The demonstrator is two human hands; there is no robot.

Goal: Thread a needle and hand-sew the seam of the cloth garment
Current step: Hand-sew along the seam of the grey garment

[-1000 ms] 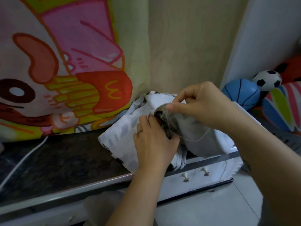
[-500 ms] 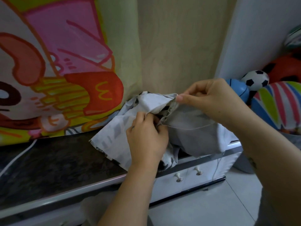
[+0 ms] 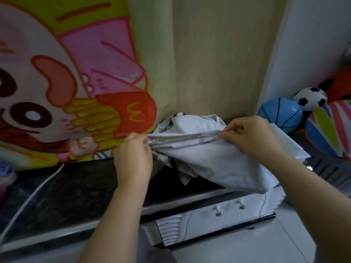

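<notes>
— So, what are the hands gripping?
— Both hold one folded edge of a pale grey cloth garment (image 3: 218, 164). The left hand (image 3: 133, 156) grips the seam (image 3: 182, 138) at its left end, fingers curled round a bunch of fabric. The right hand (image 3: 252, 137) pinches the right end between thumb and fingertips. Between them the seam is pulled into a straight, taut line.
— Where does the garment lie?
— On the far right part of a dark countertop (image 3: 76, 192). Its right side drapes over the near edge, in front of a white cabinet (image 3: 209, 219) with two small knobs.
— Is a needle in view?
— None can be made out. A thin pale strand (image 3: 263, 203) hanging over the cabinet front may be the thread.
— Which step is this, then?
— It looks like a check between stitches: stretching the seam to smooth it and even the thread's tension. Sewing seems under way, not finished.
— And next?
— Probably easing the pull, finding the needle, and placing the next stitch close to the edge with the layers held aligned. Pulling too hard could pucker the fabric or snap the thread.
— Anything else around?
— A bright cartoon print (image 3: 76, 82) hangs at the far left and a white cable (image 3: 38, 190) crosses the counter. A blue ball (image 3: 281, 114) and a black-and-white ball (image 3: 309, 97) sit at the far right.
</notes>
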